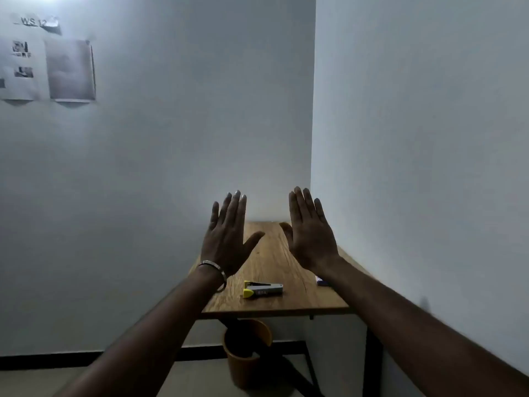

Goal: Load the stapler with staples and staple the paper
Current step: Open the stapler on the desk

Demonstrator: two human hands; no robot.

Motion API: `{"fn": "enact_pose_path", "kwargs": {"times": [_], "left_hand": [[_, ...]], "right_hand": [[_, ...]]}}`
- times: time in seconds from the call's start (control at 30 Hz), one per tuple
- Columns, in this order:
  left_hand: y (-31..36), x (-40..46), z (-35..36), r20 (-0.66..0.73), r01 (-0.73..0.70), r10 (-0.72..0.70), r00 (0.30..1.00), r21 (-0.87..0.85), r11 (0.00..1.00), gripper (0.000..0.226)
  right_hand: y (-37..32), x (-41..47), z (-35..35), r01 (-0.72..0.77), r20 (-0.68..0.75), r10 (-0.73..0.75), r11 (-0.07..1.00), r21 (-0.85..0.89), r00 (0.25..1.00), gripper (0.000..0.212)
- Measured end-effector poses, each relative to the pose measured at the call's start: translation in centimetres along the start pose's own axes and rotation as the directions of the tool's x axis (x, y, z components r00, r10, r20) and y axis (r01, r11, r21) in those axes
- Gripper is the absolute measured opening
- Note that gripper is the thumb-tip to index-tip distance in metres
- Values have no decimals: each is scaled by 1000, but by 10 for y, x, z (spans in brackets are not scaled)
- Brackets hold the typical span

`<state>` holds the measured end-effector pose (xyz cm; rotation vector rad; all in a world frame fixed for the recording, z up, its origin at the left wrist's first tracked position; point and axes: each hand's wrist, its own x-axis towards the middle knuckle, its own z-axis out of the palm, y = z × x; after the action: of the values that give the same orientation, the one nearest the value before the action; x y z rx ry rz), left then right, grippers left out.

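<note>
While both arms reach out from the bottom corners, nothing is in either grip. Nearest to us, down low, an orange bin [247, 351] stands on the floor under the wooden surface [274, 306], between its dark legs.

On the near part of the surface lies the stapler [263, 289] — silver and black, with a yellow tip that points to the left. It lies flat, close to the front edge, and no hand touches it. A little to its right, near the right wall, sits a small box [322, 281] with a dark blue side. The right arm hides most of it, so I cannot tell what it is.

Higher up, the left hand [224, 242] is lifted in the air above the surface, flat and wide open, with the fingers pointing up and the back of the hand facing us. A shiny bracelet [214, 272] goes around that wrist. The right hand [310, 239] is lifted the same way — flat, fingers spread a bit, holding nothing. The two hands are side by side with a gap between them, and the thumbs point toward each other.

Behind the hands, the surface runs back into the corner of two pale walls. Far up on the left wall hang some papers [45, 61], too blurry to read well.
</note>
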<state>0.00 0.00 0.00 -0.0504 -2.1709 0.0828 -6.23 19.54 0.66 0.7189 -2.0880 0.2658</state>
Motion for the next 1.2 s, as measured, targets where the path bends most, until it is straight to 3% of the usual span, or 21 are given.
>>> {"fn": "enact_pose_path", "kwargs": {"times": [0.17, 0.27, 0.4, 0.57, 0.63, 0.83, 0.97, 1.2], "left_hand": [[1, -39, 20, 35, 1, 1, 999, -36, 999, 77], [0, -53, 32, 178, 1, 14, 984, -80, 997, 71], [-4, -64, 50, 422, 33, 16, 906, -109, 994, 64], [-10, -68, 59, 549, 99, 28, 836, -200, 975, 64], [-13, -65, 59, 579, 118, 51, 813, -250, 961, 53], [-19, -56, 68, 595, 158, 68, 801, -319, 934, 42], [-21, -52, 74, 567, 218, 42, 823, -383, 898, 46], [-23, -49, 77, 435, 380, -92, 896, -643, 665, 70]], "right_hand": [[-10, -32, 19, 4, 117, -1, 1000, -24, 993, 66], [-14, -46, 33, 27, 217, -30, 1000, 15, 976, 60], [-22, -60, 50, 26, 381, -73, 992, 127, 922, 50], [-20, -67, 61, -54, 541, -68, 977, 206, 838, 43], [-19, -64, 62, -73, 574, -79, 969, 237, 815, 42], [-19, -51, 64, -80, 577, -120, 948, 309, 808, 31], [-23, -48, 68, -186, 585, -68, 913, 363, 808, 27], [-27, -40, 74, -452, 603, 63, 725, 520, 796, 31]]}}
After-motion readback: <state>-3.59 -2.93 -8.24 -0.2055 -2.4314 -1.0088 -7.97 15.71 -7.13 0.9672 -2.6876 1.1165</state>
